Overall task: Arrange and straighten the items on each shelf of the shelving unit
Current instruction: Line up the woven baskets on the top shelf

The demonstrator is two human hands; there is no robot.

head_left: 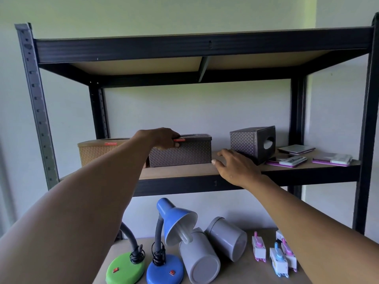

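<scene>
On the middle shelf (180, 173) a long grey woven tissue box (184, 153) stands beside a tan woven tissue box (96, 152) on its left. My left hand (162, 138) grips the grey box at its top front edge, near a red label. My right hand (233, 165) hovers with fingers spread just right of that box, at the shelf's front. A square grey tissue box (249, 143) lies on its side further right, its opening facing right.
Three flat purple-edged packs (287, 161) (332, 159) (296, 149) lie at the shelf's right end. On the lower shelf are a green-based lamp (125, 269), a blue lamp (170, 222), two toppled grey cylinders (200, 257) (227, 236) and several small pink and blue items (274, 253). Black uprights frame both sides.
</scene>
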